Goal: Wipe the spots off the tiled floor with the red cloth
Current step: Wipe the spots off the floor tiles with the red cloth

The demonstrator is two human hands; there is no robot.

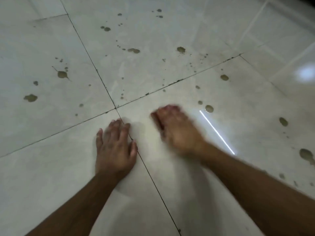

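The pale tiled floor point(170, 74) is speckled with brown spots, among them a spot point(62, 74) at the left, a spot point(134, 50) farther back and a spot point(209, 108) just right of my right hand. My right hand point(177, 130) is blurred by motion and lies on the near right tile. Its fingers curl over the red cloth point(157, 119), of which only a red edge shows under the fingers. My left hand point(115, 147) rests flat on the floor with fingers spread, beside the grout line.
Dark grout lines cross at a joint point(115, 108) just beyond my left hand. More brown spots point(306, 154) run along the right side. A bright streak of reflected light point(217, 132) lies right of my right hand. The tiles near my forearms show no spots.
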